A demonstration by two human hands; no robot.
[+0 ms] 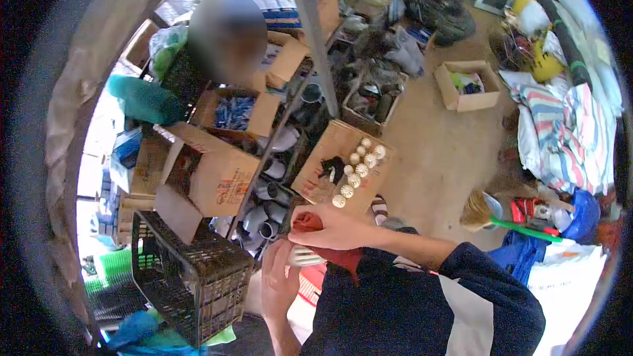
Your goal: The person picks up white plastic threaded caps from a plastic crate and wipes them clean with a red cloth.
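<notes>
My right hand is closed around a dark red cloth, which bulges above the fingers and hangs below them. Just below it, my left hand grips a white ribbed object, close against the cloth. Beyond the hands, a flat cardboard box carries a double row of similar round, ribbed, cream-white pieces. A small black item lies on the same box, left of the rows.
A black plastic crate stands at the lower left, near open cardboard boxes. Grey pipe fittings fill the rack behind my hands. A metal post rises ahead. Another person's blurred head is at the upper left.
</notes>
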